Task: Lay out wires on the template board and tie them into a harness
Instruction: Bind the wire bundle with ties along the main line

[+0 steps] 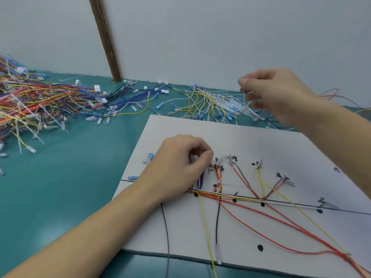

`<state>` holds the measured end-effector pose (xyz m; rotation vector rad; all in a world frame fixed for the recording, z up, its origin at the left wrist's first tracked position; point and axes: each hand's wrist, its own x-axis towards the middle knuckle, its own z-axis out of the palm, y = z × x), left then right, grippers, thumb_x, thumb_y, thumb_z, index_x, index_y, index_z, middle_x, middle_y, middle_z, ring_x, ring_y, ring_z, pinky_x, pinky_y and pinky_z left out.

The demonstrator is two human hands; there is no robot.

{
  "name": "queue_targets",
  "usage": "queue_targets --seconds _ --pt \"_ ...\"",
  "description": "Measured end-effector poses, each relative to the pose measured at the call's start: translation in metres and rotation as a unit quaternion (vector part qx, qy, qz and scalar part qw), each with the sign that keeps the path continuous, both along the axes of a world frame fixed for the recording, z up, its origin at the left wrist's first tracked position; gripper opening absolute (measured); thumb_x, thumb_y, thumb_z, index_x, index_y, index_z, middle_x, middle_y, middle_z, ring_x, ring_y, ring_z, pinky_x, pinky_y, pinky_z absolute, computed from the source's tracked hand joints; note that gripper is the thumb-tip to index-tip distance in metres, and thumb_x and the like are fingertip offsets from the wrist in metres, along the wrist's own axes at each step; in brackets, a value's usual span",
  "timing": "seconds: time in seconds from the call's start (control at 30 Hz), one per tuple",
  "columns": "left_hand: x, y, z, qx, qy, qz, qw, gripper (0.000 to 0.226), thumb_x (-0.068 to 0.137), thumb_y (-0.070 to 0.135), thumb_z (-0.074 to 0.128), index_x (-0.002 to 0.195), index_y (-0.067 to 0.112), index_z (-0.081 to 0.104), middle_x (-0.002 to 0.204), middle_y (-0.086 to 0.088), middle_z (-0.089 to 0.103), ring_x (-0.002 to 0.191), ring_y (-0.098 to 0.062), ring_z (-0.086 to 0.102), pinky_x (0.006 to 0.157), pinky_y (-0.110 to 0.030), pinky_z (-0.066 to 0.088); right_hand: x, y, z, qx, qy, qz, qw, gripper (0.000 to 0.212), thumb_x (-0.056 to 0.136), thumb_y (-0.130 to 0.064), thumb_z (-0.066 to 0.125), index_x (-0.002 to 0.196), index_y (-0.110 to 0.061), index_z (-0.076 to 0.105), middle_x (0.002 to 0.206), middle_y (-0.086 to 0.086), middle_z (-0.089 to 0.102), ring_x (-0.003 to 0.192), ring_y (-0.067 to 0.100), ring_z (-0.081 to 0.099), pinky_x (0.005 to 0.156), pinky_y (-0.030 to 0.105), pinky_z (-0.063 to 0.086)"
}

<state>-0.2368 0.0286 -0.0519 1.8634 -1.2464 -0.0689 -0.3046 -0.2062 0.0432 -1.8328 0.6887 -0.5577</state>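
A white template board [251, 141] with black lines, dots and handwritten labels lies on the teal table. Red, yellow, black and white wires [241, 199] run along its main line and branch off to the labels. My left hand [178, 167] rests on the board at the left end of the bundle, its fingers pinching blue and white wires [201, 180] there. My right hand [275, 93] is raised above the far edge of the board and pinches a thin white cable tie [243, 87] between thumb and fingers.
A big tangle of finished coloured harnesses [30, 101] fills the far left of the table. Loose blue wires [128, 99] and yellow and white wires with cable ties [212, 103] lie behind the board. A brown post [106, 41] leans against the wall.
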Motion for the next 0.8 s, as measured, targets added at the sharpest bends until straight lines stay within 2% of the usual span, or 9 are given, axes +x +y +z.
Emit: queue_targets --seconds 0.1,0.17,0.27,0.37,0.47,0.57,0.63,0.73,0.8 --pt "-0.001 0.0 0.0 -0.025 0.034 0.0 0.999 0.013 0.095 0.027 0.069 0.084 0.025 0.073 0.076 0.016 0.065 0.067 0.005 0.055 0.064 -0.013 0.037 -0.054 0.045 0.0 -0.067 -0.006 0.095 0.993 0.007 0.094 -0.01 0.071 0.09 -0.015 0.073 0.073 0.005 0.07 0.057 0.014 0.061 0.051 0.023 0.05" --pt "-0.003 0.0 0.001 -0.037 0.027 -0.008 0.999 0.012 0.095 0.026 0.07 0.084 0.025 0.074 0.075 0.018 0.065 0.063 0.009 0.053 0.062 -0.008 0.035 -0.093 0.063 -0.003 -0.101 -0.003 0.12 0.988 0.013 0.094 -0.003 0.069 0.093 -0.015 0.074 0.073 0.007 0.073 0.056 0.018 0.064 0.05 0.024 0.053" --pt "-0.006 0.001 0.003 -0.045 -0.005 -0.02 0.999 0.008 0.094 0.025 0.07 0.088 0.026 0.074 0.082 0.019 0.067 0.074 0.007 0.058 0.066 -0.006 0.036 -0.144 0.067 -0.016 -0.104 0.011 0.091 0.99 0.019 0.093 -0.002 0.068 0.092 -0.02 0.074 0.077 0.012 0.076 0.061 0.025 0.07 0.055 0.027 0.058" --pt "-0.007 0.003 0.005 -0.04 -0.036 -0.035 0.998 0.007 0.093 0.021 0.071 0.093 0.026 0.075 0.086 0.018 0.07 0.089 -0.005 0.063 0.072 -0.007 0.037 -0.18 0.056 -0.036 -0.032 0.023 0.032 0.999 0.022 0.092 -0.002 0.068 0.086 -0.022 0.074 0.083 0.015 0.078 0.073 0.03 0.075 0.061 0.027 0.061" --pt "-0.01 0.004 0.011 -0.04 -0.079 -0.056 0.994 0.011 0.092 0.015 0.072 0.099 0.023 0.076 0.089 0.014 0.071 0.089 -0.007 0.063 0.074 -0.006 0.037 -0.205 0.051 -0.047 0.038 0.004 0.003 0.999 0.005 0.082 -0.022 0.076 0.086 -0.022 0.077 0.091 0.016 0.079 0.081 0.03 0.077 0.065 0.03 0.064" --pt "-0.013 0.002 0.022 -0.06 -0.122 -0.062 0.989 0.012 0.092 0.015 0.07 0.102 0.021 0.075 0.088 0.013 0.069 0.084 -0.006 0.06 0.073 -0.006 0.036 -0.224 0.048 -0.047 0.034 -0.011 0.011 0.999 0.033 0.07 -0.042 0.079 0.091 -0.017 0.078 0.092 0.015 0.078 0.081 0.028 0.075 0.065 0.03 0.062" --pt "-0.018 0.002 0.029 -0.077 -0.133 -0.052 0.987 0.014 0.092 0.015 0.07 0.103 0.022 0.074 0.088 0.014 0.068 0.083 -0.008 0.058 0.073 -0.006 0.035 -0.23 0.048 -0.046 0.03 -0.02 0.019 0.999 0.04 0.068 -0.047 0.081 0.091 -0.015 0.078 0.089 0.015 0.077 0.076 0.027 0.074 0.064 0.029 0.062" --pt "-0.027 -0.001 0.042 -0.085 -0.188 -0.026 0.978 0.017 0.093 0.016 0.069 0.108 0.024 0.072 0.094 0.014 0.066 0.087 -0.008 0.056 0.075 -0.008 0.034 -0.228 0.048 -0.045 0.03 -0.03 0.02 0.999 0.027 0.07 -0.039 0.078 0.088 -0.019 0.078 0.084 0.015 0.077 0.072 0.026 0.073 0.067 0.027 0.062" --pt "-0.037 -0.003 0.049 -0.098 -0.21 -0.039 0.972 0.019 0.092 0.012 0.069 0.107 0.022 0.072 0.092 0.013 0.065 0.082 -0.01 0.059 0.072 -0.009 0.035 -0.22 0.049 -0.043 0.039 -0.043 0.034 0.998 0.013 0.076 -0.029 0.075 0.086 -0.02 0.079 0.082 0.015 0.077 0.071 0.024 0.072 0.067 0.027 0.062"
